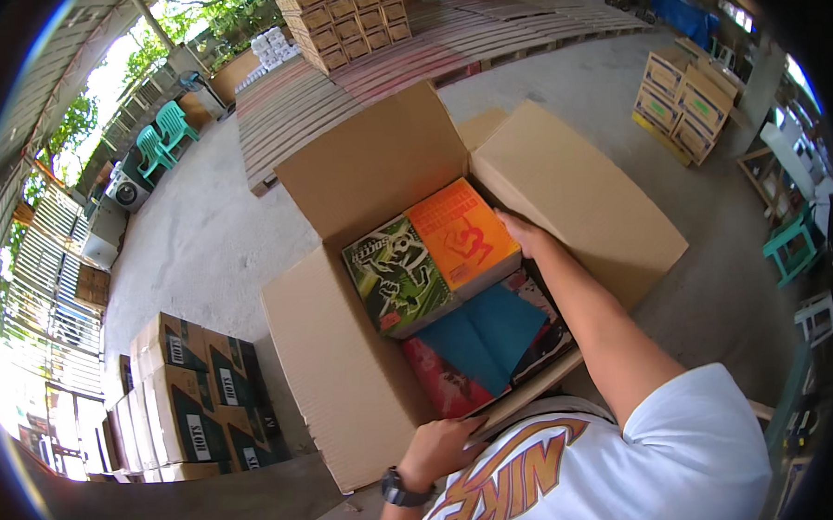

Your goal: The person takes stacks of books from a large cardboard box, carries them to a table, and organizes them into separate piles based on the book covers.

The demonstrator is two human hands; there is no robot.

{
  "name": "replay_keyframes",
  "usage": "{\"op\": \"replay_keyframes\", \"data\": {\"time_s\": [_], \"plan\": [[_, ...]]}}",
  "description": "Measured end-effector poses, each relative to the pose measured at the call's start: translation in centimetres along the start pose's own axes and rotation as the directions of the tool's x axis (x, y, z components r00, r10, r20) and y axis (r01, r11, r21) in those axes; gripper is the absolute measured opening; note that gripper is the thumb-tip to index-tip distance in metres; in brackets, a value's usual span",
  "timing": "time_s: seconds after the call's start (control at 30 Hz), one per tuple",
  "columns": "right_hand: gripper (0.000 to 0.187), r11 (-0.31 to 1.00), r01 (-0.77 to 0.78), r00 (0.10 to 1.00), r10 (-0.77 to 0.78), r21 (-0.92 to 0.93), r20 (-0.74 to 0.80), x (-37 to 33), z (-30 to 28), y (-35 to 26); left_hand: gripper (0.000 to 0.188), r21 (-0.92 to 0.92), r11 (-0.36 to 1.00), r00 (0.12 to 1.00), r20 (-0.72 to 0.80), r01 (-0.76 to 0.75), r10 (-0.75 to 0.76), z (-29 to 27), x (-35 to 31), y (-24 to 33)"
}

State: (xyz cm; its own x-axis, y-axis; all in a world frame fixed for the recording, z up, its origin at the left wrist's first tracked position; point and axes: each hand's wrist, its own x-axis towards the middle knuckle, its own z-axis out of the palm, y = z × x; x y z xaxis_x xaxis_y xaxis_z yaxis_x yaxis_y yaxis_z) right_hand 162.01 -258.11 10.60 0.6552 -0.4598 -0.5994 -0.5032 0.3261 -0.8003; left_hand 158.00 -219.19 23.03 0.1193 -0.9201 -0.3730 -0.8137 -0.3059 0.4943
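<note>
An open cardboard box (342,370) with its flaps spread stands in front of me. Inside, on the far side, a stack of green spiral notebooks (399,269) with a sports figure sits beside a stack of orange notebooks (464,237). Nearer to me, a blue sheet (483,335) with a crease lies over red and dark notebooks (448,378). My right hand (521,234) reaches in and grips the right edge of the orange stack, its fingers partly hidden. My left hand (442,456), below which sits a black watch, holds the box's near edge.
Packed cartons (195,400) stand at the lower left. Wooden pallets (354,100) cover the floor ahead, bearing a tall stack of cartons (350,21). More boxes (686,99) rest at the far right. Green plastic chairs (163,139) and a washing machine (127,191) line the left side.
</note>
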Motion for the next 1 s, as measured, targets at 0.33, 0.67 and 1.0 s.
{"op": "replay_keyframes", "data": {"time_s": [0.33,0.67,1.0], "plan": [[0.1,0.992,0.111,0.993,-0.113,-0.061,-0.036,-8.7,1.1,-4.9,0.04,-0.359,0.898,0.866,-0.499,-0.253,0.044,-10.3,11.7,-3.3],[0.101,0.987,0.125,0.992,-0.127,0.097,0.012,-5.8,0.3,-3.2,0.039,-0.295,0.935,0.656,-0.749,-0.197,-0.098,-8.1,22.7,-5.5],[0.075,0.806,0.112,0.994,-0.087,0.582,-0.071,-0.9,0.4,0.8,0.036,-0.146,0.965,0.65,-0.759,-0.218,0.032,-6.4,22.6,-5.9]]}}
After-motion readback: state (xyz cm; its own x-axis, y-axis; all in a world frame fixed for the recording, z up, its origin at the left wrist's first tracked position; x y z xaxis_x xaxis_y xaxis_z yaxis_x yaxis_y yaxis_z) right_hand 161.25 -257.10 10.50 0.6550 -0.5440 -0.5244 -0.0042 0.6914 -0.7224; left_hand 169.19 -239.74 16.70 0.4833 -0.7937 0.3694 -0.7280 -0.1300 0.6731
